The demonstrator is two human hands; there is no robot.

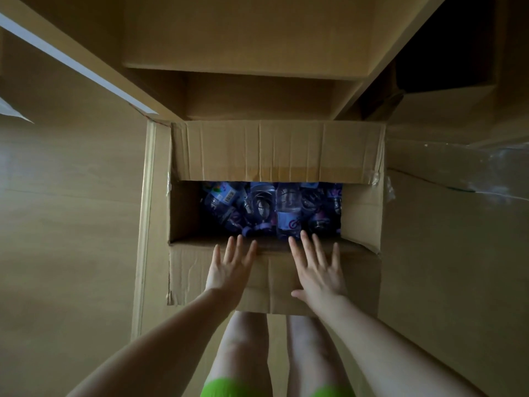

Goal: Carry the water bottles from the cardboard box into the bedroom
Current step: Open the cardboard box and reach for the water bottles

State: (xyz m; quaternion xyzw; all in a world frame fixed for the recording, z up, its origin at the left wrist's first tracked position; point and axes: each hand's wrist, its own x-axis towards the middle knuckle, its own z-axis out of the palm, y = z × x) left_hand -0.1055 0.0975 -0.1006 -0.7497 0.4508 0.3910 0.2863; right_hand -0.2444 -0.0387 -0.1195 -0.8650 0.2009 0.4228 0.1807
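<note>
Both grips released: left hand (pixel 229 267) and right hand (pixel 319 270) lie flat-fingered on the creased brown cardboard box's (pixel 274 282) near flap, beside clear purple-labelled plastic water bottles (pixel 287 207) inside.

Floor (pixel 65 210): wood-grain laminate, tan, plank seams faint, filling left and lower right of view. Light dim, warm overall. Bright pale strip (pixel 71 63) running diagonally at upper left, brightest area present. Wooden furniture (pixel 243 32) at top centre, stepped panels, shadowed recess (pixel 257 93) beneath. Dark opening (pixel 446 44) at upper right, contents not discernible. Clear plastic film (pixel 469 173) on floor at right, catching faint highlights.
</note>
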